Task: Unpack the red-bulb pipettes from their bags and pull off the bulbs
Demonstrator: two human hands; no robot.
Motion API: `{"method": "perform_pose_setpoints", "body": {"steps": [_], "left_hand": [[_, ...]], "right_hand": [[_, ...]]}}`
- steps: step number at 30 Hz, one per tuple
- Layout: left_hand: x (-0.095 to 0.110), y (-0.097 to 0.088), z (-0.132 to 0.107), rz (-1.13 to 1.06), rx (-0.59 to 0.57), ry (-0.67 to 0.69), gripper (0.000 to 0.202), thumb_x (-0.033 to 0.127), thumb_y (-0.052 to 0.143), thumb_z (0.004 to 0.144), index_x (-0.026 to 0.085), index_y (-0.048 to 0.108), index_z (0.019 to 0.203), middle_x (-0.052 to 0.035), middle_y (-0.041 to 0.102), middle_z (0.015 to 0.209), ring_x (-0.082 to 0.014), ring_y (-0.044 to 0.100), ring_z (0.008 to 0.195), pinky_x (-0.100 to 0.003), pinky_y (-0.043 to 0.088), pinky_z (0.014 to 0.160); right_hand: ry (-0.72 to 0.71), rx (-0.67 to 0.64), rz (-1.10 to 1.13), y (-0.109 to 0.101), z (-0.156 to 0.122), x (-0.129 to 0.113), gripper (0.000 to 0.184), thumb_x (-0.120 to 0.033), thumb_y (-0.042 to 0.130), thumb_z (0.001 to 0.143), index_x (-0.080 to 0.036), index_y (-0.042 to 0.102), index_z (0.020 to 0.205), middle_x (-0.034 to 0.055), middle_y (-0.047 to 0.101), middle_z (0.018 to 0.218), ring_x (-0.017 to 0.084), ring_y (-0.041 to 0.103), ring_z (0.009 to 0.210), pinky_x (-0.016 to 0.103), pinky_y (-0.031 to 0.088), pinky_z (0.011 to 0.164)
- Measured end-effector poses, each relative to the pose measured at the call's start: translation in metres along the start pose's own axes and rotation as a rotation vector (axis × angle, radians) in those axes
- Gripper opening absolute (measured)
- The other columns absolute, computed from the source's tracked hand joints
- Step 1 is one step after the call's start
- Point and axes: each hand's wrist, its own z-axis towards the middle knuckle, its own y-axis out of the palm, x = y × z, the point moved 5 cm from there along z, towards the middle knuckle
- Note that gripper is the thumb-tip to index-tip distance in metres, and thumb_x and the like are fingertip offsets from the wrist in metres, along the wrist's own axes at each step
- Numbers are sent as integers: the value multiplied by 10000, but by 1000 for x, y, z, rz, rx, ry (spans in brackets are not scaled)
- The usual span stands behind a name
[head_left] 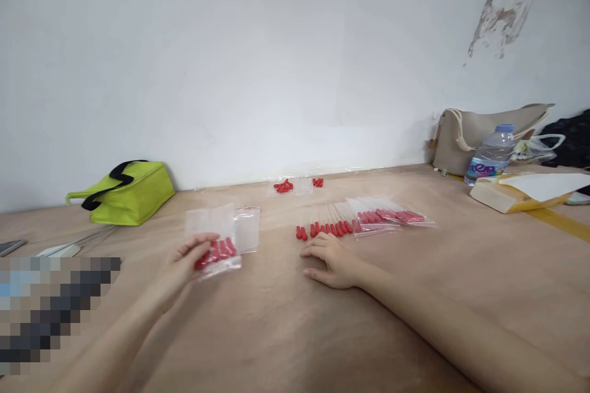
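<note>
My left hand (190, 256) pinches a small clear plastic bag (223, 263) holding several red bulb-ended pieces (224, 249). Its fingers hide part of the bag. Beyond it, flat clear bags (247, 230) lie on the table. My right hand (332, 261) rests on the table with its fingers apart, holding nothing. Just past its fingertips, loose red pieces (302, 233) stretch in a row, partly hidden by the hand. To the right of that row, filled clear bags (391, 216) overlap in a pile.
More red pieces (284, 185) lie on clear plastic by the wall. At left are a lime-green bag (133, 193) and a pixelated patch. A water bottle (491, 156), a beige bag (488, 120) and an open yellow-and-white packet (511, 193) stand at right.
</note>
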Motion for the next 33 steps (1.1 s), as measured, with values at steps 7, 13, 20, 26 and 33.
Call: {"method": "perform_pose_setpoints", "body": {"steps": [7,13,20,26,33], "left_hand": [[21,93,-51,-204,-355,74,421,432,615,621,172,624,952,-51,661,920,-212,597,874,-317,460,785],[11,119,-90,-323,-492,4,695,426,608,670,213,353,1280,-92,587,1099,-209,548,1004,-339,432,840],[31,110,-105,134,-811,251,451,439,533,754,239,508,1158,24,537,625,-115,501,543,-248,433,566],[57,118,-85,267,-740,862,552,352,643,687,311,479,1213,-51,436,1284,-235,412,1159,-359,338,971],[48,142,-93,355,-530,784,534,372,568,744,296,416,1250,-69,461,1213,-241,436,1093,-392,367,923]], "right_hand": [[105,-69,113,9,3,14,418,-394,607,722,-194,574,1087,98,510,1215,214,444,1081,381,350,899],[177,64,300,6,3,21,229,-224,606,712,-186,631,936,72,605,1057,178,525,984,341,398,867],[396,214,455,2,-7,37,165,-209,507,740,-141,620,839,37,625,759,109,541,636,223,431,588],[573,166,254,-15,-18,42,221,-339,532,714,-159,545,588,-29,482,506,81,408,484,196,299,473],[596,-133,287,-21,-24,34,451,-479,468,743,-166,365,435,-60,268,425,56,267,421,206,199,429]]}}
